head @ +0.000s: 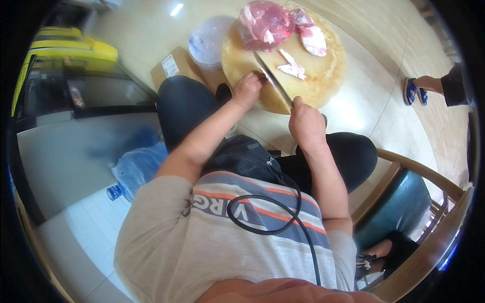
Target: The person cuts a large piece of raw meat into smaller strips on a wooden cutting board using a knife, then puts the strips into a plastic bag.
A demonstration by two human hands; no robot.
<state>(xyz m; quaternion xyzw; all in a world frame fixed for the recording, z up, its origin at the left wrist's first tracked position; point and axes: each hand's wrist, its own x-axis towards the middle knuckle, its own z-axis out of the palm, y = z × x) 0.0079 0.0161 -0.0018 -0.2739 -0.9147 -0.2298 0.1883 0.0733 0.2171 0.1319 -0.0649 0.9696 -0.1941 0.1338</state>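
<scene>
My right hand point(307, 123) is closed round the handle of a knife point(273, 78), whose long blade slants up and left over a round chopping board point(329, 79). Beside the blade, at the board's left edge, my left hand point(249, 89) has its fingertips curled against a small pale piece; whether it grips that piece is hard to tell. A large chunk of raw meat point(265, 24) lies at the far side of the board, just past the knife's tip. To its right rests a smaller fatty piece of meat point(313, 40), and nearer the knife are strips of white fat point(292, 69).
Left of the board stand a whitish plastic tub point(210, 42) and a cardboard box point(178, 68). A large blue water bottle point(142, 166) lies at my left. A wooden chair point(401, 200) stands at right. Another person's sandalled feet point(411, 91) are farther right.
</scene>
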